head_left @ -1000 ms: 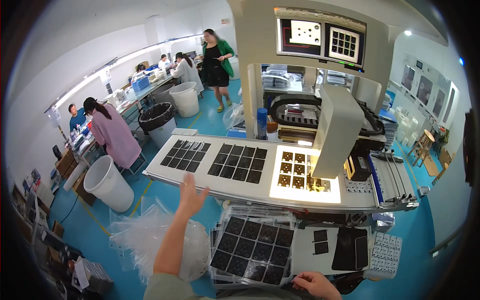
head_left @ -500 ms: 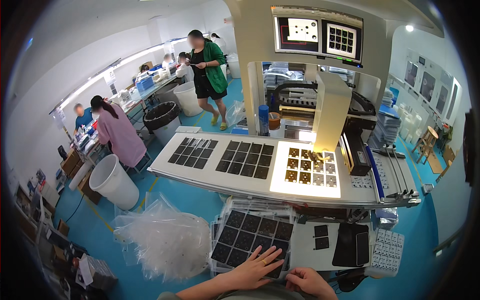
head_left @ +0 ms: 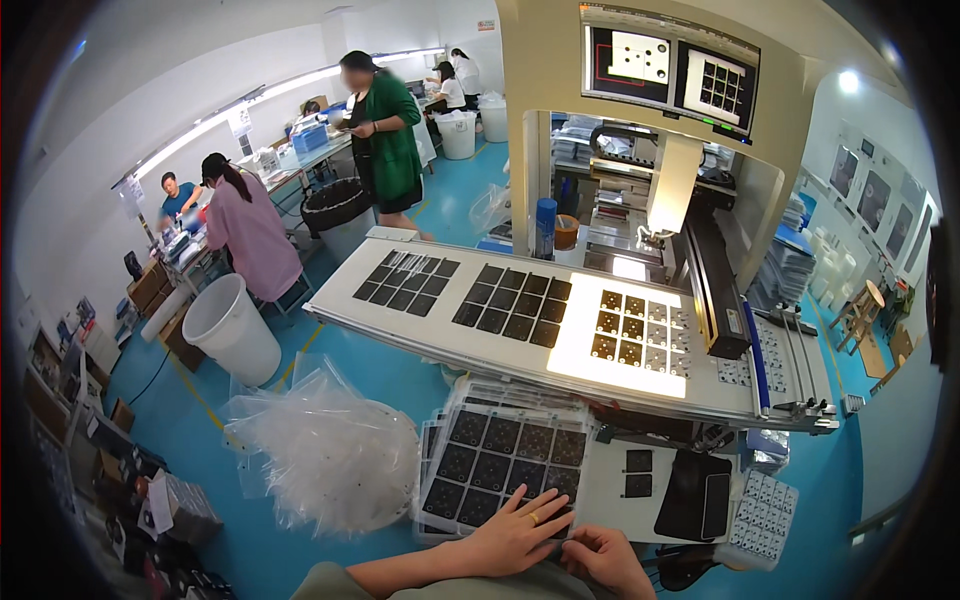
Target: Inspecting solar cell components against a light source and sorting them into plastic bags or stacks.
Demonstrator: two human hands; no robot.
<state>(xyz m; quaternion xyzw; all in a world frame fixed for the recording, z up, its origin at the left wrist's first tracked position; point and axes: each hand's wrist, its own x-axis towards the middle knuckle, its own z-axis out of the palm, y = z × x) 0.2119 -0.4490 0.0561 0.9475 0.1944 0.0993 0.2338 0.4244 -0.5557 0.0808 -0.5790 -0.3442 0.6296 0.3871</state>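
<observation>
A clear sheet with rows of black squares (head_left: 505, 452) lies on top of a stack of similar sheets in front of me. My left hand (head_left: 515, 532), a ring on one finger, rests flat on its near right part with the fingers spread. Beside it, at the sheet's near right corner, my right hand (head_left: 606, 560) is closed with thumb and forefinger pinched together. Whether the pinch holds the sheet's edge or a thin film is too small to make out.
Beyond the stack runs a long white machine bed (head_left: 440, 335) with sheets of squares, one on a lit panel (head_left: 580, 355). Clear plastic bags (head_left: 330, 470) are heaped at left. A phone (head_left: 714, 505) and two black squares (head_left: 638, 473) lie at right. A person in green (head_left: 390, 130) stands beyond.
My view has shifted slightly. The machine's head has moved back from the lit sheet. The person in green has come nearer and leftward. Both hands stay at the sheet's near right part.
</observation>
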